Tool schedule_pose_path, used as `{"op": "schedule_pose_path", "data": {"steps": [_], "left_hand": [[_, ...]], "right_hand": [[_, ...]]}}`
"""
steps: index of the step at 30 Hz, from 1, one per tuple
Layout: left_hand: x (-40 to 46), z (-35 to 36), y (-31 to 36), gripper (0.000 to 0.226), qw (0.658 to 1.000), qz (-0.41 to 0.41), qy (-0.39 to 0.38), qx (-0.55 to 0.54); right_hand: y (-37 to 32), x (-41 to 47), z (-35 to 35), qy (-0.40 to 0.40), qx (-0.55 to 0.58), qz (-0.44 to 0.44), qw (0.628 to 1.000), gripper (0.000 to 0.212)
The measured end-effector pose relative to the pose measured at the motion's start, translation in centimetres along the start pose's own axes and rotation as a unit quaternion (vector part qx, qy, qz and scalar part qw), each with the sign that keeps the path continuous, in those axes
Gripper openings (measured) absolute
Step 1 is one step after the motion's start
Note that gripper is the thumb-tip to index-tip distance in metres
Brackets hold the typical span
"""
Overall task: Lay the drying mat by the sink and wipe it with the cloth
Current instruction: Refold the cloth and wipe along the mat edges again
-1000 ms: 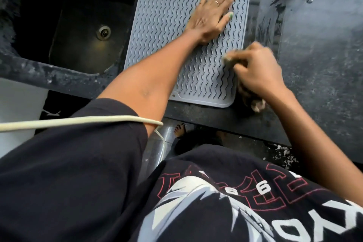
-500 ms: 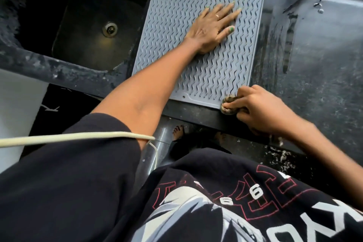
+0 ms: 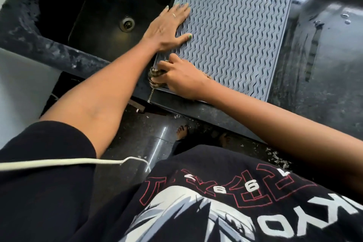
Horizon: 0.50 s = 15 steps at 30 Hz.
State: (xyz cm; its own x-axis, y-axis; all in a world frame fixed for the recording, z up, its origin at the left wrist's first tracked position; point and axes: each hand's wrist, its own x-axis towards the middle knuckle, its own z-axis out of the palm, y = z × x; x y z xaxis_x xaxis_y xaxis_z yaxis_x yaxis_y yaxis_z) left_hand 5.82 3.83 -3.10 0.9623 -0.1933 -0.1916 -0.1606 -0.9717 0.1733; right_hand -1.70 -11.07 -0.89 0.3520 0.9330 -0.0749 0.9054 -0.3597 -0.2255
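Observation:
A grey ribbed drying mat (image 3: 235,31) lies flat on the dark counter, its left edge along the sink (image 3: 110,15). My left hand (image 3: 169,27) rests flat with fingers spread on the mat's left edge, partly over the sink rim. My right hand (image 3: 180,76) presses a bunched, dark patterned cloth (image 3: 155,76) onto the mat's near left corner. Most of the cloth is hidden under the fingers.
The black counter (image 3: 324,65) stretches to the right of the mat, streaked and wet-looking. Its front edge (image 3: 196,108) runs just below the mat. A white cable (image 3: 68,162) crosses my left sleeve. A bare foot (image 3: 181,130) shows on the floor below.
My right hand has wiped with the cloth from the mat's right edge down to its near right corner, then left to the near left corner. My left hand has shifted to the mat's left edge.

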Motion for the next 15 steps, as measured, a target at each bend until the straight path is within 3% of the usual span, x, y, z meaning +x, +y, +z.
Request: {"op": "schedule_pose_path", "data": {"steps": [8,15], "left_hand": [[3.3,0.0,3.4,0.071,0.999,-0.015,-0.016,-0.043],[4.4,1.7,4.6,0.07,0.998,-0.045,0.002,-0.039]], "right_hand": [[3.3,-10.5,-1.6,-0.091,-0.006,0.042,0.995,0.029],[6.1,-18.6,-3.7,-0.25,-0.087,0.135,0.955,0.024]]}}
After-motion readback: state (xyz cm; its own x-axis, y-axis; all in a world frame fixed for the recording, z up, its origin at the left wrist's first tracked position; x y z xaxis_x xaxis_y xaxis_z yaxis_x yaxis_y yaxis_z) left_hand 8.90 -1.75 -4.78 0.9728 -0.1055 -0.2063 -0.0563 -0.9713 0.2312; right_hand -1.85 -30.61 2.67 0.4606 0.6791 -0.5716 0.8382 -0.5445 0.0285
